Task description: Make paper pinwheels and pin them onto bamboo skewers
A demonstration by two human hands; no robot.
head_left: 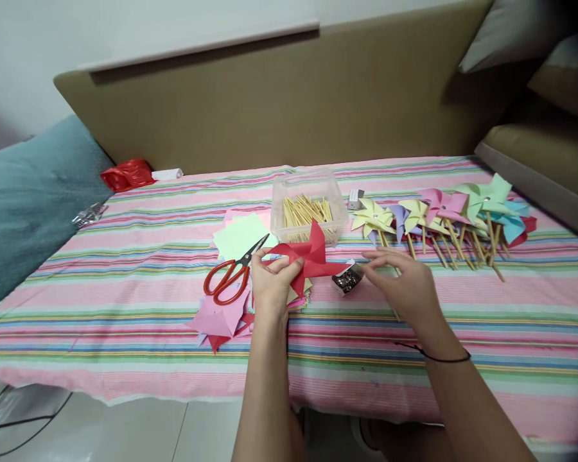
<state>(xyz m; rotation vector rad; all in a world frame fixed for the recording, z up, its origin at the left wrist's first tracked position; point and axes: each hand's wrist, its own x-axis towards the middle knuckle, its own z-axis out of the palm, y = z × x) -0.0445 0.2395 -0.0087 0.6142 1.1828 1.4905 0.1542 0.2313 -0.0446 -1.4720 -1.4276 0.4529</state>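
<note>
My left hand (273,282) pinches a red paper pinwheel (313,253) at its middle, with the blades folded inward. My right hand (402,282) is just right of a small box of dark, shiny pins (347,278); its thumb and forefinger are close together, and whatever they hold is too small to make out. Under the right hand a stick end pokes out. Red-handled scissors (228,276) lie open left of my left hand, partly over pale green paper (243,236). Pink and red paper pieces (221,316) lie below the scissors.
Behind the pinwheel stands a clear plastic box (309,186) of wooden sticks. Several finished pinwheels on sticks (444,205) lie at the right, near a small grey box (355,199). A red plastic bag (130,174) sits at the back left of the striped cloth (149,276).
</note>
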